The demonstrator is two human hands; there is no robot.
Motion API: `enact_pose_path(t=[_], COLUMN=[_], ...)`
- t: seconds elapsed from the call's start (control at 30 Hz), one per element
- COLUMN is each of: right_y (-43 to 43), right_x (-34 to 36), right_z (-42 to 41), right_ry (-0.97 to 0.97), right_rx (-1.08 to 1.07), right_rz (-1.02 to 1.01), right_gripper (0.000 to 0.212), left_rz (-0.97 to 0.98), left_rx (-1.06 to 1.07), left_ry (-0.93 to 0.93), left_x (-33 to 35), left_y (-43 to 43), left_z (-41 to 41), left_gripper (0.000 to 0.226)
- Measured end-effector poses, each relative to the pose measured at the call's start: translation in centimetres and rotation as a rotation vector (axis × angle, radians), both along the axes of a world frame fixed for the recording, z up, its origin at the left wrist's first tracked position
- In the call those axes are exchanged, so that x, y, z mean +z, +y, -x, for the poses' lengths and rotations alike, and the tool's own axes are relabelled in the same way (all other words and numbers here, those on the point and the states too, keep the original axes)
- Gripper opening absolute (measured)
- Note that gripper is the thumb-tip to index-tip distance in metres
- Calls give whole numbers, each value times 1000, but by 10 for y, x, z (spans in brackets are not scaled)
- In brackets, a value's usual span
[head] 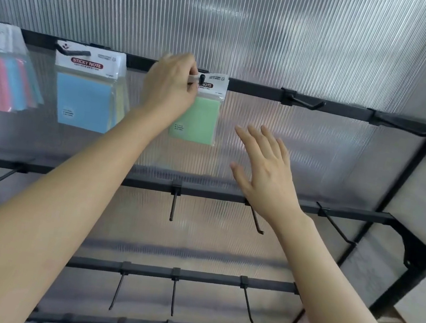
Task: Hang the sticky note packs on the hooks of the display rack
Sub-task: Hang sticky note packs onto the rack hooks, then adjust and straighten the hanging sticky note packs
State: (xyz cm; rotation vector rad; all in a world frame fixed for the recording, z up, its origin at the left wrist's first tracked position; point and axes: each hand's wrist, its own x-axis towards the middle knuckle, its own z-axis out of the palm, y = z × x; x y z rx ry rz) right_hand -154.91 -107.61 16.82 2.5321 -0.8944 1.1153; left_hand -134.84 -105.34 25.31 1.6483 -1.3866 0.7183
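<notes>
Left hand (171,88) pinches the green pack (202,113) at its hook (202,77) — header reads "NOTE"; right hand (265,165) open, empty.

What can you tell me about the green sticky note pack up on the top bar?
The green sticky note pack is a square pad of pale green paper in a clear plastic sleeve with a white header card printed "NOTE" in red. It hangs upright from the top bar, third from the left, with a black hook tip poking through its header. The left hand pinches the header's left side and covers part of the pack. The right hand is open, not touching it.
</notes>
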Motion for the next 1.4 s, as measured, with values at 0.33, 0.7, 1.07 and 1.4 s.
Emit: enact_pose_path(t=[0.33,0.7,1.07,1.4], right_y=[5,37,113,246], right_x=[-9,-61,-138,-170], right_z=[2,-9,-67,-127], right_ry=[0,52,189,297], right_rx=[24,148,407,630], right_rz=[-24,-116,-218,-303], right_gripper=[56,62,61,63], left_rz=[136,-246,-463,-543], left_rx=[106,93,332,589], left_ry=[-63,-54,-3,142], left_x=[-36,-128,-216,-255], left_y=[6,80,218,383], left_z=[0,16,11,-18], left_gripper=[40,55,57,60])
